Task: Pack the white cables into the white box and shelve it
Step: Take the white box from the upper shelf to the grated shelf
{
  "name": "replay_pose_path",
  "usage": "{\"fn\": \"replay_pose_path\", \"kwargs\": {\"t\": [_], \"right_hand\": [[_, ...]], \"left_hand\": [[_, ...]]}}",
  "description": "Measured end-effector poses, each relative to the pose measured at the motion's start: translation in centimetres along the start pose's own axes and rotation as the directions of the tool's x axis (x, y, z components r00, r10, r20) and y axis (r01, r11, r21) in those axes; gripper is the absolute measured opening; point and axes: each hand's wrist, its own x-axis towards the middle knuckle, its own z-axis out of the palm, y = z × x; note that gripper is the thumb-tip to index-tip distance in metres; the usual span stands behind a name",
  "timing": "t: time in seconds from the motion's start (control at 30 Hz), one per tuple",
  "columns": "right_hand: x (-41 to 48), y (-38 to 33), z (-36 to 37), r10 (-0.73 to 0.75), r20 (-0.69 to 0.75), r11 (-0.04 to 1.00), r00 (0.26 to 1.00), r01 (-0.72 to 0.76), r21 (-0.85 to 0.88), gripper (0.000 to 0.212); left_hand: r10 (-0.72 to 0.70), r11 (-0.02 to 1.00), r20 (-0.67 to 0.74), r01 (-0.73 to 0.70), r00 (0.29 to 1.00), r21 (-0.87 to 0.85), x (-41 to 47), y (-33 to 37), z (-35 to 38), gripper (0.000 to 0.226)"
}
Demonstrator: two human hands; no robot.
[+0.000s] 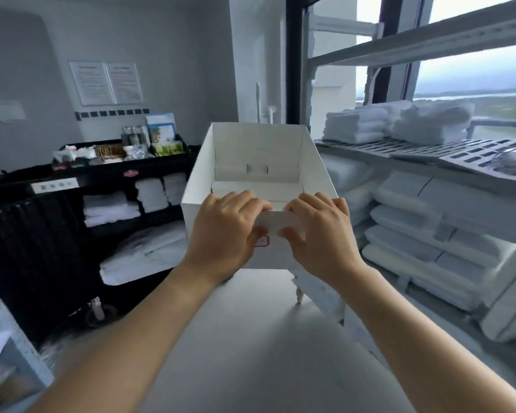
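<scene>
Your left hand [225,234] and right hand [319,231] both grip a white box's [259,162] near flap; its red-bordered label [262,241] is unreadable. Grey worktop [251,338] below, towel shelves [429,150] beside a window.

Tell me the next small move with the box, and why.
Probably finish pressing the front flap flat. Both the left hand and the right hand are pinching it at the near wall of the open white box, and no cables show inside.

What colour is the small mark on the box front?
Red, an outline on the white box, in the head view.
</scene>
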Motion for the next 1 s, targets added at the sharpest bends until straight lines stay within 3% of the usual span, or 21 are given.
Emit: {"fn": "replay_pose_path", "kwargs": {"t": [0.37, 1.0], "right_hand": [[-0.3, 12.5, -3.6, 0.143, -0.089, 0.965, 0.986, -0.159, -0.211, 0.025], [-0.9, 39.7, -17.0, 0.183, -0.209, 0.856, 0.96, -0.261, -0.446, 0.027]], "left_hand": [[0.153, 0.964, -0.068, -0.164, 0.986, -0.211, 9.5, 6.2, 10.5, 0.022], [0.251, 0.86, -0.267, -0.341, 0.931, -0.38, 29.1, 27.5, 26.2, 0.034]]}}
